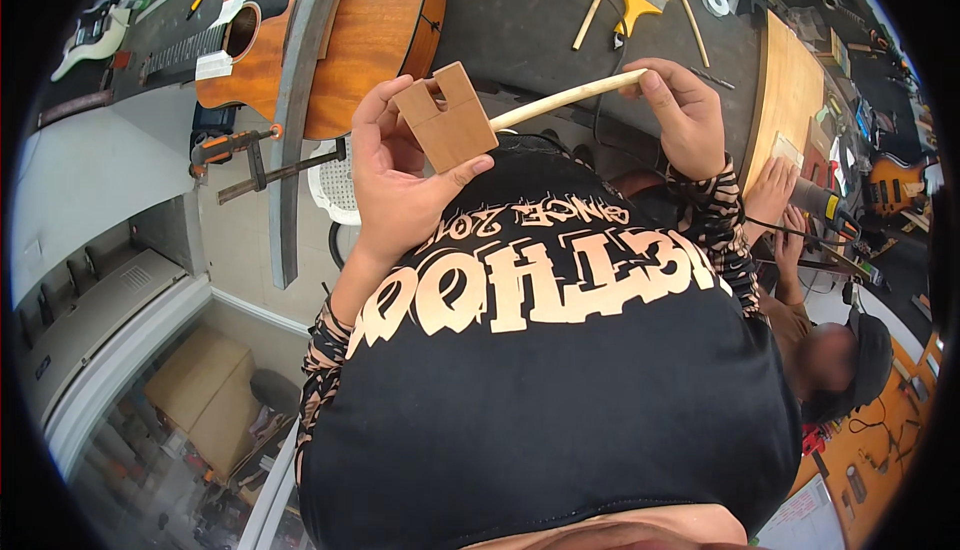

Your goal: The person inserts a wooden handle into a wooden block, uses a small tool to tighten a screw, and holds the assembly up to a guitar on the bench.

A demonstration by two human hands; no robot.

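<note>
My left hand [400, 195] grips a brown wooden block [450, 128] between thumb and fingers. A slot is cut into the block's upper end. From the block's right side a slim, slightly curved pale wooden strip [570, 102] runs to my right hand [688, 128]. My right thumb and fingers pinch its far end. I cannot tell whether the strip's near end goes into the block or only meets it. Both hands are raised in front of my black shirt [540, 400], near the edge of the dark workbench [500, 30].
An acoustic guitar [385, 40] lies at the upper left under a long grey bar [298, 120], beside an orange-handled clamp [235, 150]. A wide yellow-handled brush [640, 0] and loose wooden strips [598, 0] lie on the bench. At right, another person's hands [772, 195] work near a wooden panel [790, 80].
</note>
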